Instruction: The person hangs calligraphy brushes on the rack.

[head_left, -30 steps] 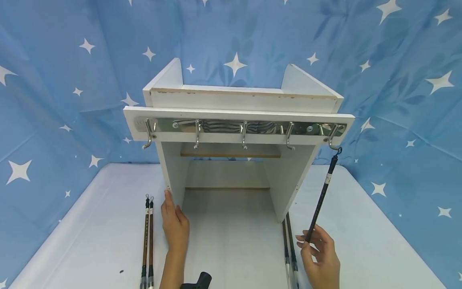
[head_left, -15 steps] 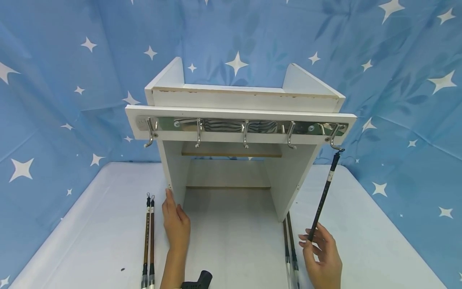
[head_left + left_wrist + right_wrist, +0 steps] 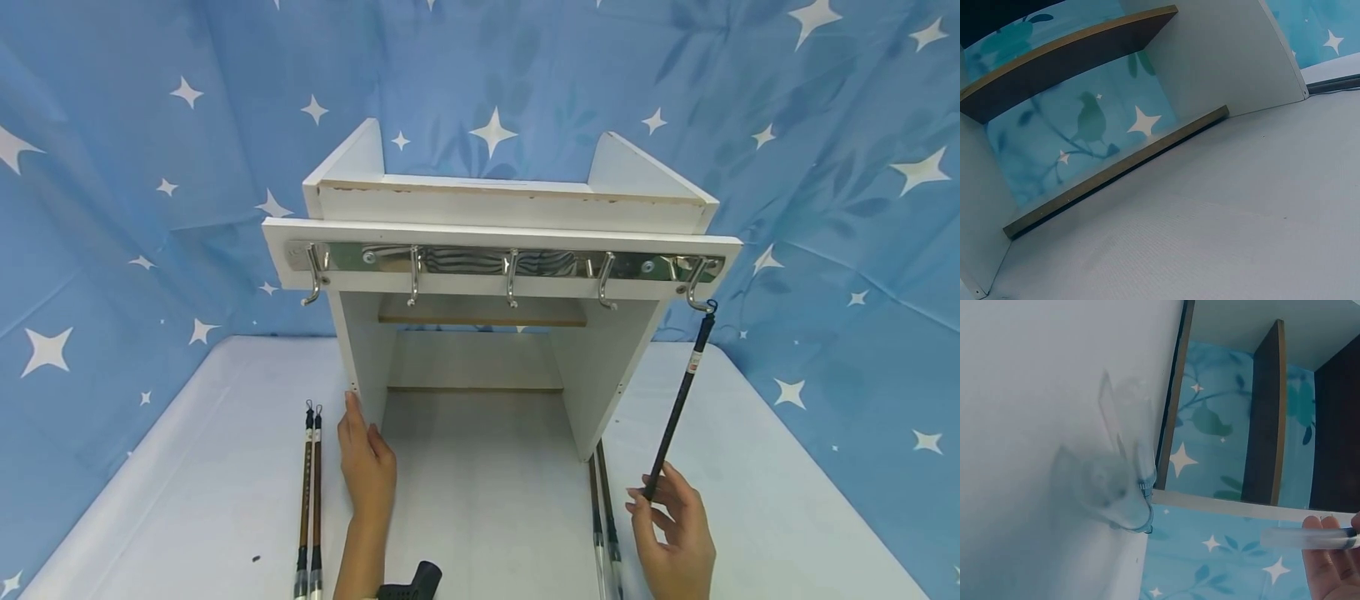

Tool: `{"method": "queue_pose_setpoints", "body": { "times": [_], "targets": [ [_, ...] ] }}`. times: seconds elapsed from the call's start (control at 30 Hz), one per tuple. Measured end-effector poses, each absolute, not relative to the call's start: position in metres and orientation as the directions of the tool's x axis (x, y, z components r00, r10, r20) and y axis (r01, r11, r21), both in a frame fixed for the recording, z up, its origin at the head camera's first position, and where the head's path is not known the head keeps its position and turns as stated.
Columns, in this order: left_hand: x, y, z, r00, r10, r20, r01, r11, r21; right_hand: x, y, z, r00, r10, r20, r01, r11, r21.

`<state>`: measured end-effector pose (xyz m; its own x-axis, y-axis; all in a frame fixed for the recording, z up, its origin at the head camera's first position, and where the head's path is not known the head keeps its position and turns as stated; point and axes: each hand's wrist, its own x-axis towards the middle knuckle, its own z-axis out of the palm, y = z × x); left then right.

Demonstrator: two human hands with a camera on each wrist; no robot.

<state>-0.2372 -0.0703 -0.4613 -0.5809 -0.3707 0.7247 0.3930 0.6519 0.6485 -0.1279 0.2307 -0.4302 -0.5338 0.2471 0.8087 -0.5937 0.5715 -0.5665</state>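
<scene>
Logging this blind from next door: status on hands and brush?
Left hand against left rack panel. Right hand pinching black brush. Loop at rightmost hook, catch unclear. Nothing visibly in the way.

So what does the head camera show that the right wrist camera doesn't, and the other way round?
Only the head view shows the hook rail, the left hand and the two brown brushes lying on the person's left.
Only the right wrist view shows the translucent cap at the black brush's lower end, and a bird shape on the backdrop.
Both show the white shelf unit, the starry backdrop and the right hand holding the black brush.
</scene>
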Motion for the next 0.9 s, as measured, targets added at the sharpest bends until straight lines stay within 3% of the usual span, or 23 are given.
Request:
{"method": "queue_pose_setpoints", "body": {
  "times": [0.9],
  "targets": [
    [-0.2372, -0.0705, -0.4615, -0.592, -0.374, 0.714, 0.401, 0.632, 0.663, -0.1285, 0.2310, -0.4309, -0.519, 0.225, 0.825, -0.572, 0.625, -0.531]
  ]
}}
